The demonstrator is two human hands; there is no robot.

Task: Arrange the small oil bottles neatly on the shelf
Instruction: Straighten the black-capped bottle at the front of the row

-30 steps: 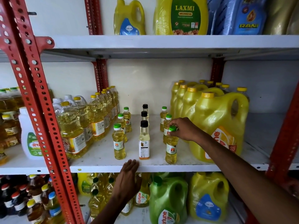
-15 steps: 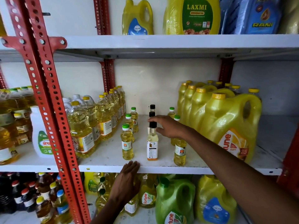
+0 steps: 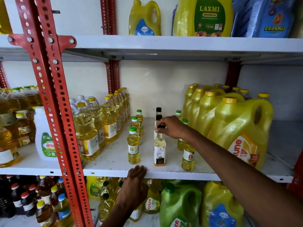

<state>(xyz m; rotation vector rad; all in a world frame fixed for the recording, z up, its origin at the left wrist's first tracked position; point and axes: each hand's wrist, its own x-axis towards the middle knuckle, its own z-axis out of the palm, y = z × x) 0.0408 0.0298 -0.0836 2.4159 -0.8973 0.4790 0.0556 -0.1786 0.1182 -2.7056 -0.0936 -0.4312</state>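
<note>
White middle shelf [image 3: 114,161], centre: three rows of small oil bottles, pale yellow oil inside. Right hand [image 3: 173,127] pinches the cap of the front black-capped bottle [image 3: 159,151]. Green-capped bottle [image 3: 133,146] stands left, another [image 3: 188,157] right. Left hand [image 3: 135,185], fingers loosely spread, rests on the shelf's front edge.

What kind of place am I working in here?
Most likely a grocery shop's cooking-oil section: slotted red metal racking, white shelves packed with branded oil jugs, and rows of small oil bottles that the right hand is arranging.
</note>
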